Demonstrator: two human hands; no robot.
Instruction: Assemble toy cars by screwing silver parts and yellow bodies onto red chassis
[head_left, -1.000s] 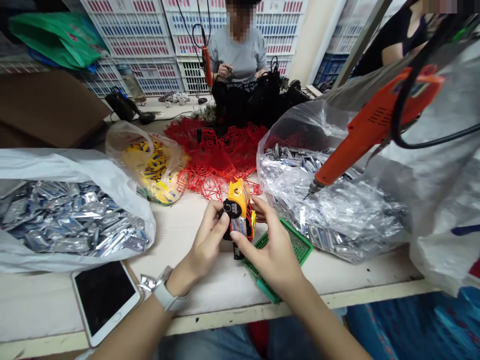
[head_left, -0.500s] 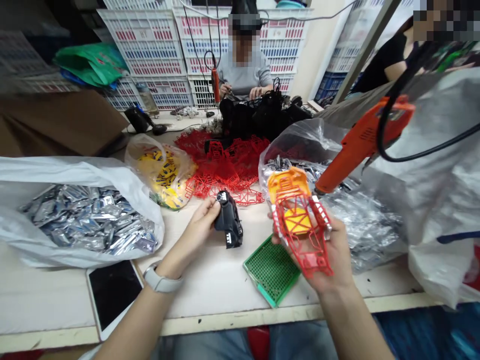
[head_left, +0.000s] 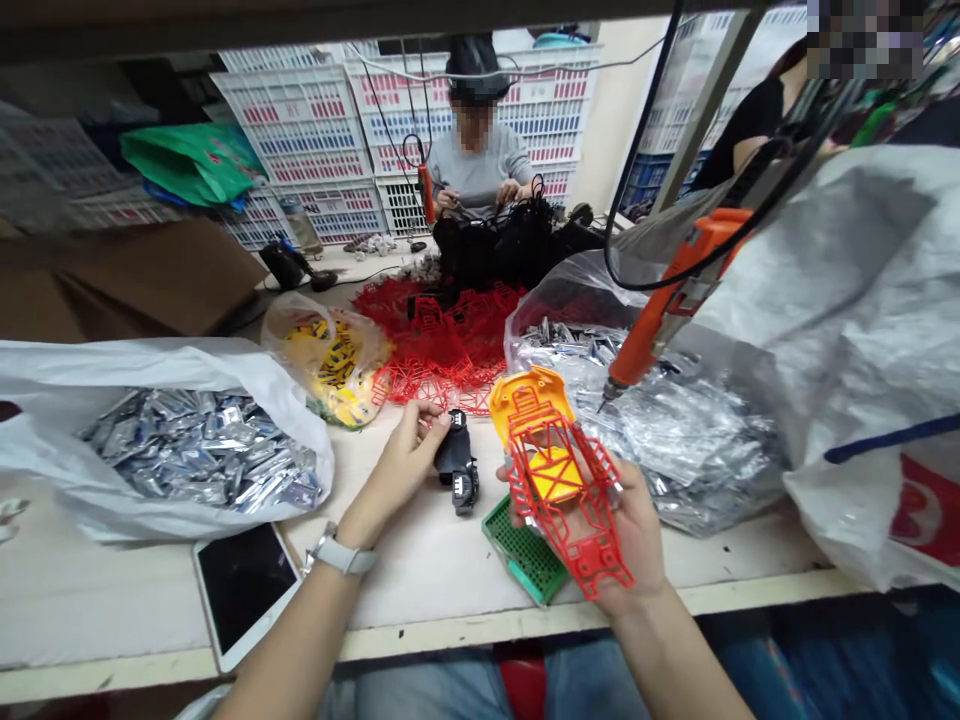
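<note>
My right hand (head_left: 637,535) lies palm up and grips a toy car shell (head_left: 559,470), orange at the nose with a red lattice frame and a yellow insert. My left hand (head_left: 401,465) pinches a black toy car chassis (head_left: 457,462) that rests on the white bench (head_left: 420,580), just left of the shell. A green studded tray (head_left: 525,555) lies on the bench under my right hand. An orange electric screwdriver (head_left: 664,315) hangs on a black cable above and to the right of the shell.
A white bag of silver packets (head_left: 195,455) sits at the left, a clear bag of silver packets (head_left: 660,430) at the right. Red lattice frames (head_left: 439,345) and a bag of yellow parts (head_left: 330,355) lie behind. A phone (head_left: 240,590) lies near the front edge. A person works opposite.
The shell and the black chassis were held together, then came apart. My right hand now holds the shell lower and nearer, and my left hand has set the chassis down on the bench.
</note>
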